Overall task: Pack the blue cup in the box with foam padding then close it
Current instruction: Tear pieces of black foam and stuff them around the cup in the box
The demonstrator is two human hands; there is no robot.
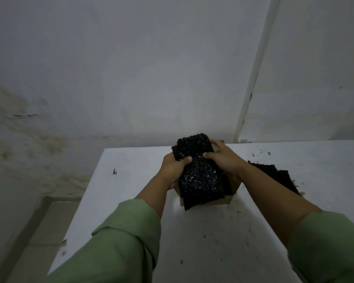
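Head camera looks down on two hands working together over one table. Her or his left hand (pixel 175 167) grips the left side of a black, bumpy foam sheet (pixel 198 172), thumb pressed across its front; the right hand (pixel 223 158) clamps the opposite side, thumb on the front and fingers curled round the far edge. Both hands are closed on that single sheet, which stands nearly upright between them, its lower end hanging down over a brown cardboard box (pixel 231 192). Only slivers of the box show beneath the foam and the wrists, so I cannot tell what lies inside, and the blue cup is nowhere to be seen from here.

Just beside the box, toward the right edge of the table (pixel 131 180), a second dark foam piece (pixel 274 172) lies flat, partly hidden under the right forearm. That makes two foam pieces and one box.

Two green sleeves (pixel 121 242) are pushed up the forearms. Dark crumbs (pixel 261 153) dot the white top near the far right corner, and more toward the near edge.
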